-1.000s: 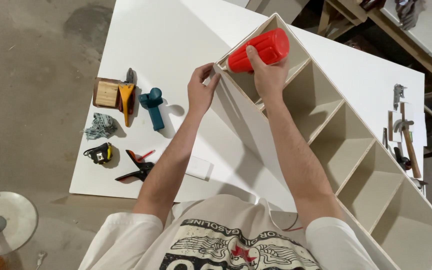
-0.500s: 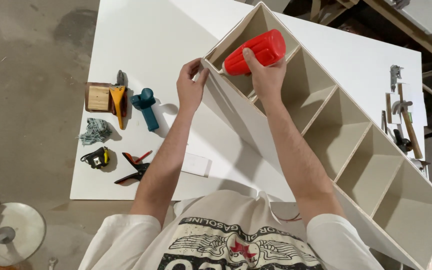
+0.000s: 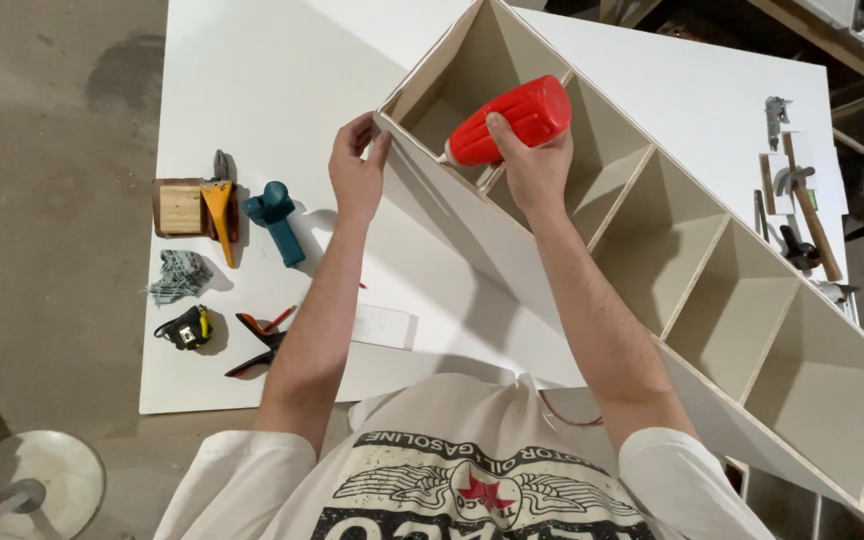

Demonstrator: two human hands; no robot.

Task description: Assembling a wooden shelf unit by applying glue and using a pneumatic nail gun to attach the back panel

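Gripping the red glue bottle (image 3: 517, 120), the fingers of the right hand (image 3: 532, 165) are wrapped shut around its body just above the centre of the frame. The bottle is tilted, with its nozzle directed down and to the left at the top edge of a divider inside the shelf unit (image 3: 652, 250). The left hand (image 3: 357, 170) is placed at the upper left corner of the unit, its fingers pinched on the front edge of the end panel.

The shelf unit is a long, open wooden box laid diagonally from the upper centre to the lower right of the frame. It is split by thin dividers into a row of compartments. It rests on a white table (image 3: 252, 90).

At the left of the frame, on the table, a small wooden block (image 3: 178, 208), a yellow-handled tool (image 3: 220, 205), a teal tool (image 3: 277, 218), a grey crumpled cloth (image 3: 178, 277), a black and yellow tape measure (image 3: 188, 328) and a black and red spring clamp (image 3: 257, 342) are laid out. A hammer (image 3: 810, 215) is seen at the right edge.
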